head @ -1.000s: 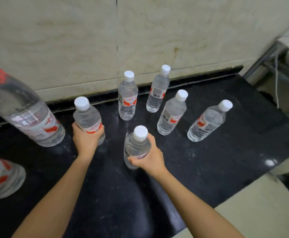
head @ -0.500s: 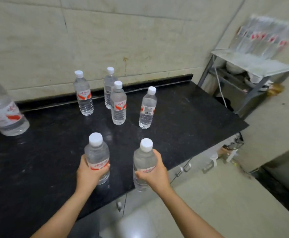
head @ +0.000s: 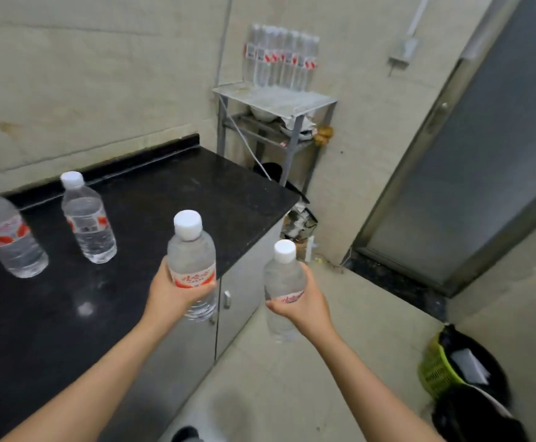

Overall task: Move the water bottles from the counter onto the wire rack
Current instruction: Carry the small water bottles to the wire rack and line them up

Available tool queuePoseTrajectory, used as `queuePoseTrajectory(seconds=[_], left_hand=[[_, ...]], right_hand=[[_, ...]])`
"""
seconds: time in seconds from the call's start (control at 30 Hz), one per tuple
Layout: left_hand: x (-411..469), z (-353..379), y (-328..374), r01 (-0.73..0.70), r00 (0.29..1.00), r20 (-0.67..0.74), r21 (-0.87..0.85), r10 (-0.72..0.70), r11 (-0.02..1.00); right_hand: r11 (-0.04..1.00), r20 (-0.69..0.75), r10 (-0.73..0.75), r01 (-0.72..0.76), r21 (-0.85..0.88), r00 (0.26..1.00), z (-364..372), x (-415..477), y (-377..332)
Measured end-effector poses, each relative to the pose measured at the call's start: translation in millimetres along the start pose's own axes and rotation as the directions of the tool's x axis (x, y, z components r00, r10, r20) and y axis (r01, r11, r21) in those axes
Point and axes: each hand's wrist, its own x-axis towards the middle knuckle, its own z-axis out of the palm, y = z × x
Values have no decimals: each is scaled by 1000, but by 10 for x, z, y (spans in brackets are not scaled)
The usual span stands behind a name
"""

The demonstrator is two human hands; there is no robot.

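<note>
Two bottles (head: pixel 191 253) (head: pixel 284 279) lifted off counter (head: pixel 53 314) — left hand (head: pixel 171 296), right hand (head: pixel 304 306) gripping

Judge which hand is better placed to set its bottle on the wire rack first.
Probably the right hand: its water bottle hangs over the floor beyond the counter, nearer the wire rack. The left hand holds its bottle at the counter's edge, farther away.
</note>
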Motion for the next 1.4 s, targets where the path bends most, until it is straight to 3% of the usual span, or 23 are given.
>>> queuePoseTrajectory(seconds=[0.33,0.53,0.8,1.1,1.4], left_hand=[[1238,1138,422,-57,934,352,-30,64,998],[1879,1716,639,-68,896,440,-15,68,998],[2034,2782,485,-71,828,561,132,-16,989],[2043,4474,771,-96,803,595,74,34,993],[2205,5101,909,-64,887,461,56,31,996]], right_hand=[[993,-262,51,-21,116,964,-904,1216,-97],[991,-323,120,-92,100,939,-1163,1853,-44],[969,-377,244,-206,138,893,-1605,2122,728],[982,-413,190,-164,98,891,-2946,2672,1690],[982,-297,150,-107,157,943,-3574,3386,2074]])
